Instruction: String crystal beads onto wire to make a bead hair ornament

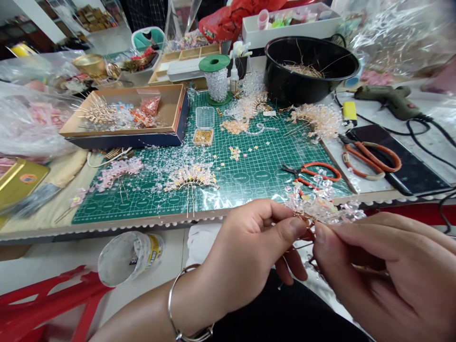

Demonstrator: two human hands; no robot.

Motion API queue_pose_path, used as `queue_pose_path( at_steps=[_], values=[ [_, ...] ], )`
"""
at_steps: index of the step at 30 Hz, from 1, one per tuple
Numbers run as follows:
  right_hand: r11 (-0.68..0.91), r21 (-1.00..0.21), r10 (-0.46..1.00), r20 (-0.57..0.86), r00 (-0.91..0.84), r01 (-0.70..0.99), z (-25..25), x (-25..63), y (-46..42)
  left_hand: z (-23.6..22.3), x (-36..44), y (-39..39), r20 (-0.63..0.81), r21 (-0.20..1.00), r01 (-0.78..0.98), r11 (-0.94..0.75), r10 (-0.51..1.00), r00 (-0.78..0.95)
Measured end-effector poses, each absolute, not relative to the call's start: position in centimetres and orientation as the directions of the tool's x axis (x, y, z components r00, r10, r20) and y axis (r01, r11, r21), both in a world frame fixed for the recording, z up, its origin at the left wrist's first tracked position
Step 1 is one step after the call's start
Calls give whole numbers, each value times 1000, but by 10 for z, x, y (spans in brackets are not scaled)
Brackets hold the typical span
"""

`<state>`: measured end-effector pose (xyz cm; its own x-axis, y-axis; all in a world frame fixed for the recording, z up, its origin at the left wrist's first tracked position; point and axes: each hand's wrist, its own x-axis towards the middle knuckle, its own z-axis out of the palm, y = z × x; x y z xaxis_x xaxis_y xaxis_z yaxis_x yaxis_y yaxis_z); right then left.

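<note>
My left hand (263,237) pinches the gold wire base of a beaded hair comb (320,206), just in front of the table edge. My right hand (377,261) is closed at the right end of the same base, thumb and forefinger pressed together. Clear and pale pink beads fan out above the fingers; the lower part of the piece is mostly hidden by my hands. On the green cutting mat (245,185) lie a finished-looking pink beaded hairpin (192,178) and another pink one (119,173). Orange-handled scissors (320,171) rest just beyond my hands.
Beyond the mat stand a box of beaded sprigs (124,135), a bead spool (216,80) and a black basin (309,71). Orange-handled pliers (370,156) lie by a phone (402,161), with a glue gun (390,97) behind. A white bucket (123,259) stands below the table.
</note>
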<state>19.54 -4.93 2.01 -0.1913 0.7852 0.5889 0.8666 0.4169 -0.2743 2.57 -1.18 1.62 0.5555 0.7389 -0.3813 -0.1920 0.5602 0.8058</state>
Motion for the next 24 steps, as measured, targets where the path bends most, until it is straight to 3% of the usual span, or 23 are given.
queue_pose_path(
  at_steps=[18, 24],
  values=[
    [476, -281, 761, 606, -231, 833, 15, 199, -52, 19, 25, -14, -360, 879, -86, 469, 771, 525],
    [423, -303, 799, 569, -194, 854, 15, 198, -51, 20, 24, -13, -335, 915, -23, 404, 789, 515]
  ],
)
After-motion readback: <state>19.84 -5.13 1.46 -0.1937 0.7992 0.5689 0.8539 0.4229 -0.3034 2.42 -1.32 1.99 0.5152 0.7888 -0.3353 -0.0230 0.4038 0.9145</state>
